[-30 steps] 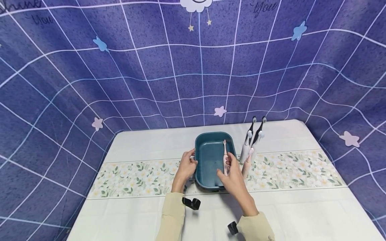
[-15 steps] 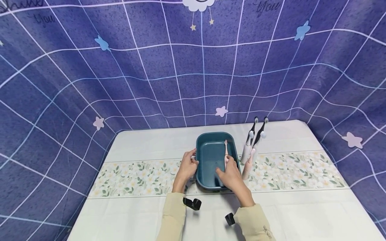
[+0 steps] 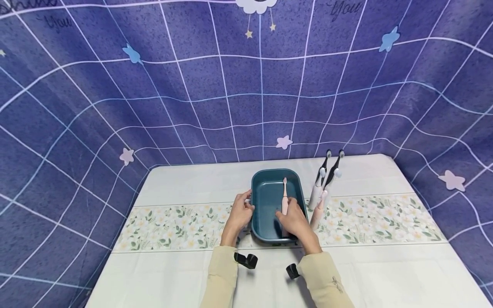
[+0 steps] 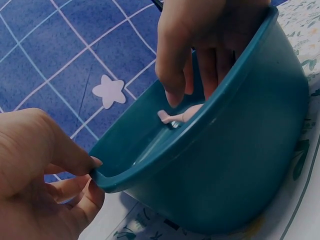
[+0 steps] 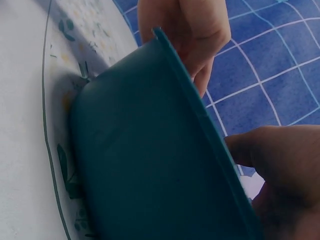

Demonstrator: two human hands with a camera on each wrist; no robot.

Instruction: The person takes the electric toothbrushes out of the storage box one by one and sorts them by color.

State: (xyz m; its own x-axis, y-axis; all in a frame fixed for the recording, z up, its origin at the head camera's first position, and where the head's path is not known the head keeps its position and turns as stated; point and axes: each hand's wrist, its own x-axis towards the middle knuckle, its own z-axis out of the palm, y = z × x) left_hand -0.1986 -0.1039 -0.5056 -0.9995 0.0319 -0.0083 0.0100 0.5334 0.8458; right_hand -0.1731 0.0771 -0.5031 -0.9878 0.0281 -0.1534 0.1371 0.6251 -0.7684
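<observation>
A teal plastic basin [image 3: 269, 201] stands mid-table on the floral strip. My left hand [image 3: 246, 206] grips its left rim, thumb over the edge and fingers beneath [image 4: 75, 165]. My right hand [image 3: 286, 215] reaches into the basin's right side and holds the handle of a pink toothbrush [image 3: 284, 192], whose head points toward the far wall. In the left wrist view the brush head [image 4: 172, 117] lies low inside the basin [image 4: 240, 150], under the right hand's fingers [image 4: 172, 75]. The right wrist view shows the basin's outer wall [image 5: 140, 165] and the left hand [image 5: 190, 30] behind it.
Several electric toothbrushes stand just right of the basin: white ones with dark heads [image 3: 321, 182] and a pink one [image 3: 316, 214]. Black wrist mounts [image 3: 245, 259] hang over the near table. A blue grid backdrop [image 3: 246, 85] encloses the table on three sides.
My right hand has drawn back toward me and sunk lower in the basin, carrying the pink toothbrush slightly left. My left hand has stayed on the rim.
</observation>
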